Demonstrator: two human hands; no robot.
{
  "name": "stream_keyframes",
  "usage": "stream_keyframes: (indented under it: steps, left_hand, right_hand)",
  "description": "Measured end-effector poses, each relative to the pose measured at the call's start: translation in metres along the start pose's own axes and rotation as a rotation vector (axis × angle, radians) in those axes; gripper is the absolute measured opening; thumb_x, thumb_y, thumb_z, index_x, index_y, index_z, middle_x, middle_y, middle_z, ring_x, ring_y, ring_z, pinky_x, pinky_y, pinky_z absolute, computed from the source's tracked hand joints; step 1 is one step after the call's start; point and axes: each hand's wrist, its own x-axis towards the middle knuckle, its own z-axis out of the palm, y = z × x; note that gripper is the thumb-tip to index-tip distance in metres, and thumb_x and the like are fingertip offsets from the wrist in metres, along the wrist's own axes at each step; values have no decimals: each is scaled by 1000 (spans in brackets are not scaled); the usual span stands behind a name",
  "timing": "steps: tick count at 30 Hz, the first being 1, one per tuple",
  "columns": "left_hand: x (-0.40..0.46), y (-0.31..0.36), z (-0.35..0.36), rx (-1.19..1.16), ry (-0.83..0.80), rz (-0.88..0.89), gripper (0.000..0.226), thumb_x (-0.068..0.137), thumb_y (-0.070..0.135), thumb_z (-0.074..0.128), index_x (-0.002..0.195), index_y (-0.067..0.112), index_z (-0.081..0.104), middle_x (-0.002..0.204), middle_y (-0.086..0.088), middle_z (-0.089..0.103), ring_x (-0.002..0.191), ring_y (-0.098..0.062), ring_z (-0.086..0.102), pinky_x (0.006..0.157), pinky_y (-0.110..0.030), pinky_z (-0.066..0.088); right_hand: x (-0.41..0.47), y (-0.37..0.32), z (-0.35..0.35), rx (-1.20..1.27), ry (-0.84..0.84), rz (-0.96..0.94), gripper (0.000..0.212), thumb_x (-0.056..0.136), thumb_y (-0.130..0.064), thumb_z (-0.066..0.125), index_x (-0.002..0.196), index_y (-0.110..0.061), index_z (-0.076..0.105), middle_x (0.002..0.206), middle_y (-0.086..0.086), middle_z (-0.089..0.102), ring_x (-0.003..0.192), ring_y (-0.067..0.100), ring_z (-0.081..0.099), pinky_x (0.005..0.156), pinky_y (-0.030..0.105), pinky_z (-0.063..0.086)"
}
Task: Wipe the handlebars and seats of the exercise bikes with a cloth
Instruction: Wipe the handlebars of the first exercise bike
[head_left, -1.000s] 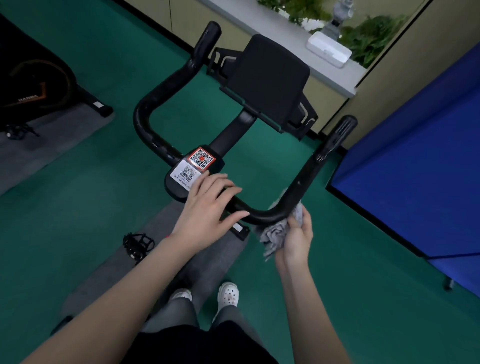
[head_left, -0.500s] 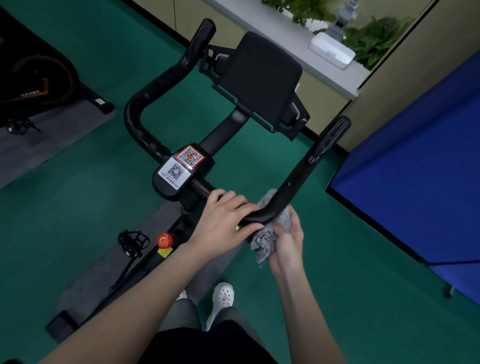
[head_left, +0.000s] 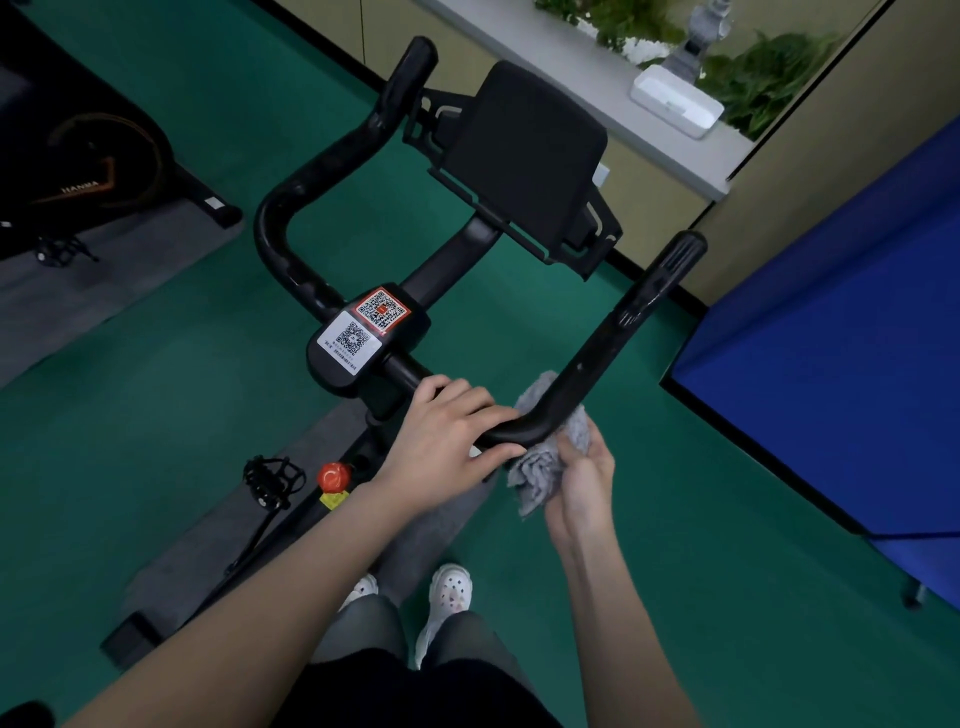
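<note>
The black U-shaped handlebar (head_left: 597, 364) is seen from above with both prongs pointed away toward the upper right and the cross section run left to right (QR-sticker clamp (head_left: 363, 332) at its middle). The bar's right bend is gripped by the left hand (head_left: 447, 447), fingers curled over and thumb under. A crumpled grey cloth (head_left: 545, 462) is clutched by the right hand (head_left: 582, 483) and pressed against that bend from below.
</note>
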Motion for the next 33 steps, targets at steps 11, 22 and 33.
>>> stream_keyframes:
  steps: [11,22,33]
  left_hand:
    - [1,1,1,-18,13,-9,38,84,57,54,104,30,71,84,13,61,81,-12,56,85,-27,26]
    - [1,2,1,-20,17,-21,36,84,56,55,102,30,71,85,14,61,81,-10,56,87,-27,26]
    - [0,2,2,-49,28,-41,35,83,57,57,102,30,71,84,15,60,80,-9,55,88,-25,26]
  right_hand:
    - [10,-12,5,66,132,-85,24,96,2,48,119,-5,49,119,21,62,98,27,64,93,43,53]
    - [21,-19,16,-376,302,-530,28,88,-26,63,113,-13,64,118,9,60,111,23,60,104,45,44]
    - [30,-33,7,-861,150,-889,33,87,-16,62,117,-6,66,117,-3,50,115,20,50,104,20,35]
